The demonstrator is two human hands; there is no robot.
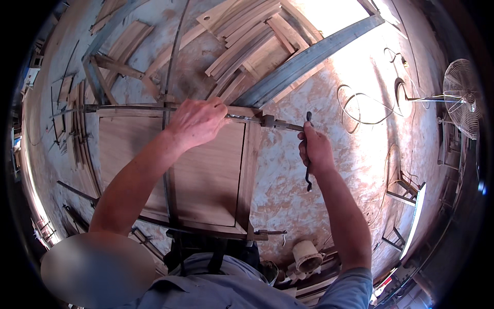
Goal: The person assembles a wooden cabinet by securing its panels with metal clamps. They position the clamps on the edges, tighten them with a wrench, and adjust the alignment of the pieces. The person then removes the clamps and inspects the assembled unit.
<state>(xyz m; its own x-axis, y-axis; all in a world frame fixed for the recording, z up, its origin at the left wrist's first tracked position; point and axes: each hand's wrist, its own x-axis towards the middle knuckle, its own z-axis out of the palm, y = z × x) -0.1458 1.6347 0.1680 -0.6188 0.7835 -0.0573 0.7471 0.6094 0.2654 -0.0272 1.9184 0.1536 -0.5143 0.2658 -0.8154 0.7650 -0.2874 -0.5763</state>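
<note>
A wooden panel in a frame (206,180) lies in front of me. Along its far edge runs a long metal bar clamp (136,107), its screw end sticking out past the panel's right corner. My left hand (198,123) is closed over the clamp's bar near the middle of that edge, with the fingertips hidden. My right hand (315,149) grips the clamp's crank handle (309,177) at the end of the threaded screw. A second bar clamp (270,233) spans the near edge, close to my body, and its screw also points right.
Curved wooden pieces (247,31) are stacked at the far side beside a grey metal beam (309,59). A loose cable (360,121) and a fan (461,98) are on the right. Near my right elbow stands a pale bucket (307,256). More wood strips (80,134) lie left.
</note>
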